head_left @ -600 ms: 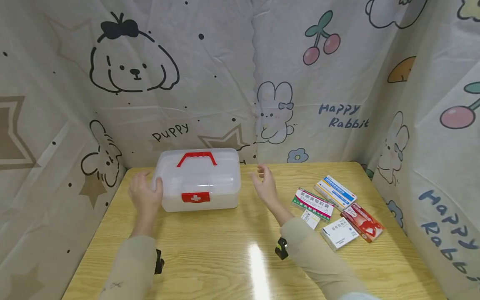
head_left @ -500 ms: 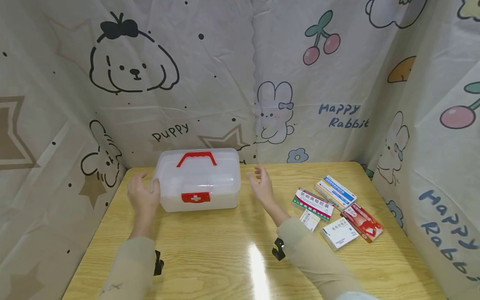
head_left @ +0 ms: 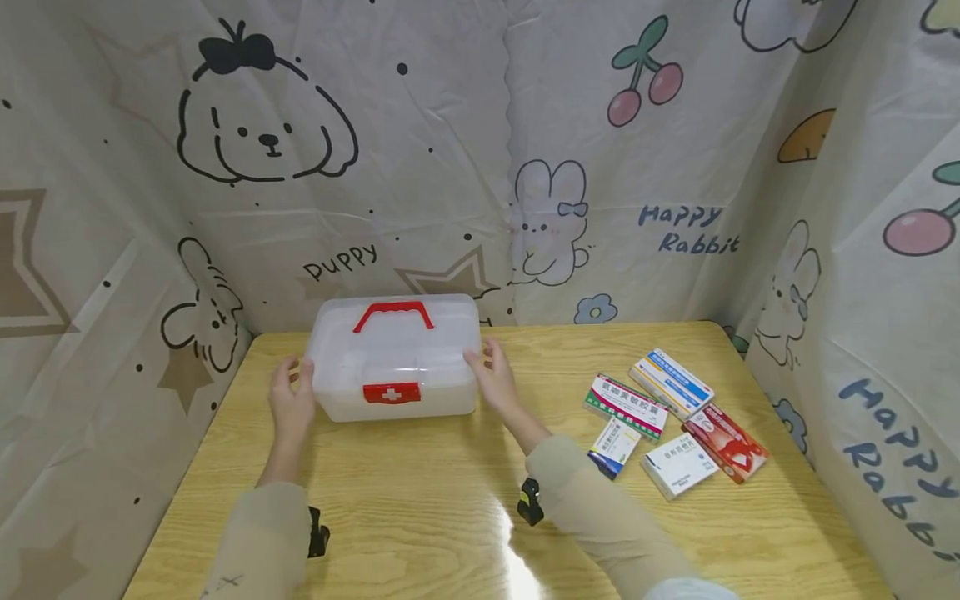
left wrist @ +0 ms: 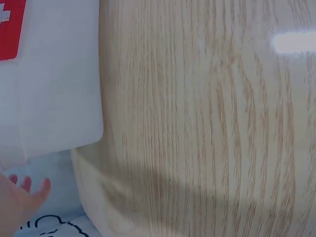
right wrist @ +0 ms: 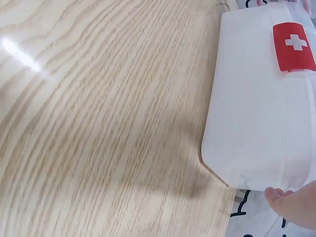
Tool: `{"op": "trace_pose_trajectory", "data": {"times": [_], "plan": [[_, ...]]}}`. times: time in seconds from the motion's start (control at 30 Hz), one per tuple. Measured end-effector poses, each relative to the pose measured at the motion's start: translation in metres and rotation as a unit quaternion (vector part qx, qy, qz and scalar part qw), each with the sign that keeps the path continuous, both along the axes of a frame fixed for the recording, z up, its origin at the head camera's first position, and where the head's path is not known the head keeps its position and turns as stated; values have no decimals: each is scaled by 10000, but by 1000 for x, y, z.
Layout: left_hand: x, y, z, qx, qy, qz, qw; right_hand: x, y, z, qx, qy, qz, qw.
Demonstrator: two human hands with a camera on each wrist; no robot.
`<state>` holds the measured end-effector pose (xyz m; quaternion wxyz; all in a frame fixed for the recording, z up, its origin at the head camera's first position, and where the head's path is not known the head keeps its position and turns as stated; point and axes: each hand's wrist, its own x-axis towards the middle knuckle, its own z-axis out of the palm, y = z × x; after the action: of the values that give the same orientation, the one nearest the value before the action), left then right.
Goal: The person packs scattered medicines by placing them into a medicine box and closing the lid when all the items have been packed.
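A translucent white first-aid box (head_left: 397,358) with a red carry handle (head_left: 393,310) and a red latch (head_left: 392,392) bearing a white cross stands at the back left of the table, lid down. My left hand (head_left: 292,398) is at its left end, thumb near the lid edge; in the left wrist view its fingers (left wrist: 45,187) are spread beside the corner. On the opposite end, my right hand (head_left: 495,379) has its thumb at the lid's edge, other fingers behind. The right wrist view shows those fingertips (right wrist: 271,192) right at the box's end wall.
Several medicine boxes lie at the right of the wooden table (head_left: 420,517): a blue-and-white one (head_left: 671,383), a magenta-and-green one (head_left: 626,407), a red one (head_left: 726,443), a white one (head_left: 678,465) and a small blue-edged one (head_left: 615,446). A printed curtain (head_left: 450,150) encloses the table.
My right hand has moved left to the end of the first-aid box. The left hand has shifted slightly beside its end. The small blue-edged medicine box is uncovered by the right sleeve.
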<state>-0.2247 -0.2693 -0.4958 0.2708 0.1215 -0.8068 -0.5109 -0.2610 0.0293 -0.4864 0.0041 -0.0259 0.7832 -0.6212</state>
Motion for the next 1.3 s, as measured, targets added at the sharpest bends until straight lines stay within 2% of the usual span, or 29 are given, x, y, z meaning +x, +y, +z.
{"op": "trace_pose_trajectory", "data": {"times": [0.17,0.3,0.73,0.93,1.13,1.3], "plan": [[0,4,-1,337,-407,-74,9986,4,-7,2,-158,-14,41,9999],[0,6,-2,477,-595,-21,9971,4,-8,2,-156,-40,19,9999],[0,10,-4,532,-599,95,9967,5,-7,0,-84,81,97,9999],[3,12,-6,482,-482,220,9974,9,-3,0,-127,220,210,9995],[8,17,-5,384,-437,332,9978,15,2,-4,-64,611,273,9977],[13,21,-7,352,-390,346,9980,20,5,-2,-26,575,307,9979]]}}
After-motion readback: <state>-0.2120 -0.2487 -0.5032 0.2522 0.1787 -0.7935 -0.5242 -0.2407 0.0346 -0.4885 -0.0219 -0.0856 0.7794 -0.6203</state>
